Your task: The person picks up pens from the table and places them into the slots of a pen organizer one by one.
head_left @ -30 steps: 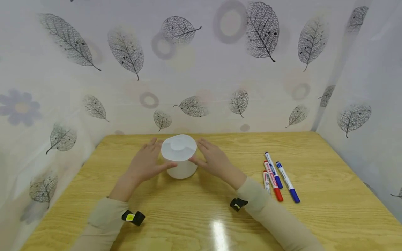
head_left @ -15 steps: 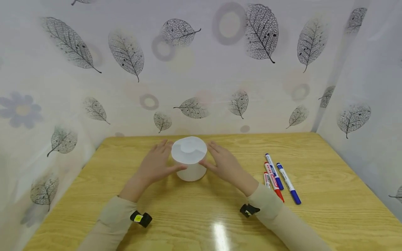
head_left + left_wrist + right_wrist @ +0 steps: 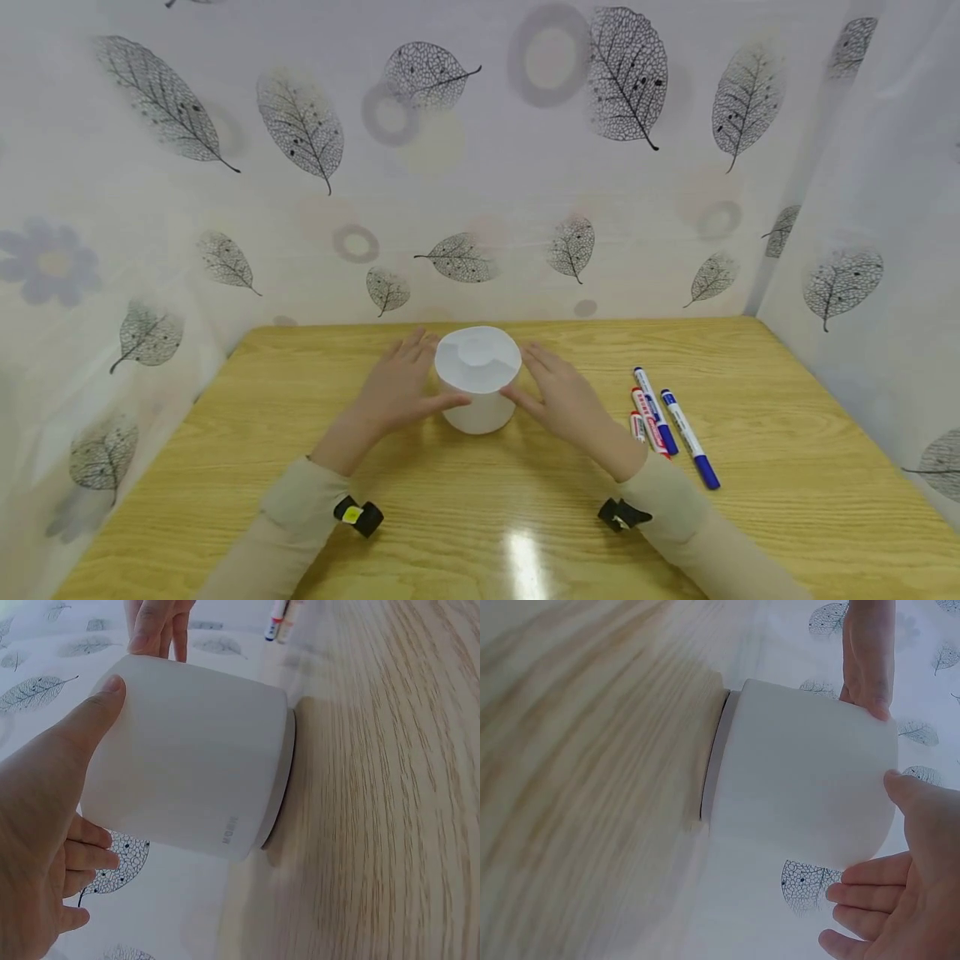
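A white round pen holder (image 3: 478, 408) with a slanted top stands near the middle of the wooden table, between both hands. Small lettering shows low on its wall in the left wrist view, above a grey base ring (image 3: 279, 780). My left hand (image 3: 397, 383) lies along its left side, the thumb touching the front of the wall near the rim. On the opposite side, my right hand (image 3: 566, 396) touches it with the thumb tip and the index finger. The fingers of both hands are mostly straight. Whether the base touches the tabletop everywhere is hard to tell.
Several whiteboard markers, among them a blue-capped marker (image 3: 690, 437) and a red marker (image 3: 649, 421), lie to the right by my right sleeve (image 3: 671, 500). A leaf-patterned curtain (image 3: 480, 167) hangs behind the table (image 3: 450, 525) and at both sides.
The pen holder has moved to the right across the table, with both hands travelling alongside it. My right sleeve now hides the end of the red marker. The markers themselves have not moved.
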Demonstrator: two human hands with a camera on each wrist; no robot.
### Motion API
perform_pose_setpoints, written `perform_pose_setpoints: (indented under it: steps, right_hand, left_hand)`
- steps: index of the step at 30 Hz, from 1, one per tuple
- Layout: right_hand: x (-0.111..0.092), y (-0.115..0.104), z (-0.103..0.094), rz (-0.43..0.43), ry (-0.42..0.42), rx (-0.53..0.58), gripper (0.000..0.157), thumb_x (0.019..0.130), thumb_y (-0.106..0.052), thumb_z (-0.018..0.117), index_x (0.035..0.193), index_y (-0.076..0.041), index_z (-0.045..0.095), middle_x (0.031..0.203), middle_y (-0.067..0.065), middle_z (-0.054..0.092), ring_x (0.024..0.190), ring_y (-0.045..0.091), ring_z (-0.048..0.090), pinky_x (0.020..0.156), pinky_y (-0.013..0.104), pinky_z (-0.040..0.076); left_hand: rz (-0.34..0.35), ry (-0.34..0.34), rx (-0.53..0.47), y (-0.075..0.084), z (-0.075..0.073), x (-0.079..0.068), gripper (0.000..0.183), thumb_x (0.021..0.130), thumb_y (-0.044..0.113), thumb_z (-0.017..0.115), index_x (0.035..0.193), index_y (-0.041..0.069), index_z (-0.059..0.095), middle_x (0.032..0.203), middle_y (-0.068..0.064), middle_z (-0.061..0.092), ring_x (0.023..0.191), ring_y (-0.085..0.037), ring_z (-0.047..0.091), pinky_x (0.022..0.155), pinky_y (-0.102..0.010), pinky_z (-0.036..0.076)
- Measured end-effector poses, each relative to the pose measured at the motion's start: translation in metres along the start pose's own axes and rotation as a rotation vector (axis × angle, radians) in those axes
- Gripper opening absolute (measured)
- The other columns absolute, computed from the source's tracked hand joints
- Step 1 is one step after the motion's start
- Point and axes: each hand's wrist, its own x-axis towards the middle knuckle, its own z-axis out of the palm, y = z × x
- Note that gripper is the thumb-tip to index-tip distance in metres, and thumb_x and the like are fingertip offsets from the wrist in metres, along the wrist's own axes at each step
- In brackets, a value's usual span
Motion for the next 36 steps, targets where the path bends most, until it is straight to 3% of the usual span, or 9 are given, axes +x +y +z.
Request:
perform_pose_setpoints:
  steps: [19, 27, 36]
  right_hand:
    - [-0.021, 0.01, -0.022, -0.03, -0.003, -0.022, 0.067, 0.089, -0.039, 0.068, 0.139, 0.002, 0.05, 0.143, 0.022, 0.051, 0.138, 0.038, 0.043, 0.112, 0.055, 0.04]
    - [-0.027, 0.023, -0.037, 0.037, -0.075, -0.024, 0.069, 0.093, -0.042, 0.063, 0.146, -0.003, 0.043, 0.149, 0.017, 0.046, 0.143, 0.039, 0.036, 0.114, 0.059, 0.034]
    - [-0.043, 0.049, -0.061, 0.11, -0.079, -0.026, 0.066, 0.096, -0.041, 0.058, 0.147, -0.002, 0.04, 0.15, 0.019, 0.044, 0.143, 0.041, 0.032, 0.115, 0.061, 0.031]
  left_hand:
    - [0.028, 0.02, -0.025, 0.03, -0.003, -0.004, 0.105, 0.081, 0.073, 0.058, 0.151, 0.0, 0.03, 0.158, -0.016, 0.033, 0.151, -0.033, 0.019, 0.123, -0.054, 0.019]
    - [-0.025, 0.001, -0.025, 0.034, -0.008, -0.009, 0.104, 0.082, 0.074, 0.055, 0.153, 0.004, 0.026, 0.16, -0.011, 0.029, 0.152, -0.031, 0.017, 0.125, -0.05, 0.015]
    - [-0.035, -0.031, -0.069, 0.046, -0.009, -0.013, 0.103, 0.084, 0.074, 0.052, 0.155, 0.006, 0.022, 0.162, -0.009, 0.025, 0.153, -0.027, 0.012, 0.125, -0.05, 0.011]
